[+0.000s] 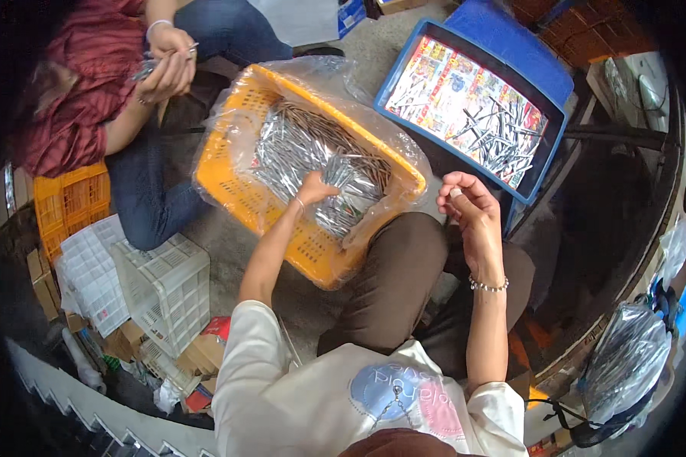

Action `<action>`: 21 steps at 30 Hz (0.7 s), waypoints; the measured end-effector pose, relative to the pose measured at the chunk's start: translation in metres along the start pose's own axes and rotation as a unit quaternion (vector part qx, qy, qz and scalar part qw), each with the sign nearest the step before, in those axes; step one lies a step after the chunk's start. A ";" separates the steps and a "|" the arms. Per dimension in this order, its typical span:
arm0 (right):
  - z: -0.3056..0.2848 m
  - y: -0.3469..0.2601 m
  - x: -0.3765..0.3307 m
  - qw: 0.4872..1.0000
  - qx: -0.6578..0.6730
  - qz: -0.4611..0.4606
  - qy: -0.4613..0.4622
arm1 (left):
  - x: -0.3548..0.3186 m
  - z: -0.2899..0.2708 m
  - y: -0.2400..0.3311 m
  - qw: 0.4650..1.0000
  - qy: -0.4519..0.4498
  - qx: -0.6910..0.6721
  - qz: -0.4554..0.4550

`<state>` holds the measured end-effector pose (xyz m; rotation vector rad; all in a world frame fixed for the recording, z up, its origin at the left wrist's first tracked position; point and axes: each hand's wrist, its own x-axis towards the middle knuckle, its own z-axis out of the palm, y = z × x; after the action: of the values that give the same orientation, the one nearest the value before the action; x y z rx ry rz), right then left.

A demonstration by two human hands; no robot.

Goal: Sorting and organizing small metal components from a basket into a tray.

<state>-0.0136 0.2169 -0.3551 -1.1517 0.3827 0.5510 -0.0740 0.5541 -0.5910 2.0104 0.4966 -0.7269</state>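
At ctr of the head view, an orange crate [324, 263] w/ a clear plastic liner [329, 70] sits before the person's knees. Thin grey rods [282, 156] fill much of it; brown rods [324, 122] lie along its far side. L hand [316, 188] is down on the grey rods, fingers partly curled, thumb out to the R; can't tell if it has hold of any. R hand [471, 213] is up just beside the crate's R end, near the blue tray [402, 65], palm half closed, thumb & index bent toward each other; can't tell if anything's pinched there. Tray is tilted, lined w/ printed paper [442, 76], w/ dark & silver rods [503, 133] scattered on it, thickest at the near R end.

Upper L, a co-worker in a red top [91, 84] has a small bunch of rods [146, 70] in both hands [168, 68]. Lower L: white crate [183, 297] next to cardboard pcs [204, 354]. Far R: clear plastic bag [629, 362].
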 end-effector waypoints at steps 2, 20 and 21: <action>-0.003 0.003 0.001 1.000 -0.006 -0.003 0.002 | -0.030 0.010 0.023 0.973 0.027 -0.227 0.016; -0.002 0.024 -0.005 0.997 -0.058 -0.019 -0.037 | -0.107 0.091 0.054 0.886 0.211 -0.414 0.010; -0.001 0.025 -0.005 0.997 -0.062 -0.018 -0.040 | -0.110 0.091 0.061 0.887 0.237 -0.395 0.011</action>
<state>-0.0324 0.2221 -0.3715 -1.2486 0.2612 0.5945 -0.1463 0.4390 -0.5174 1.3800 0.8850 0.0363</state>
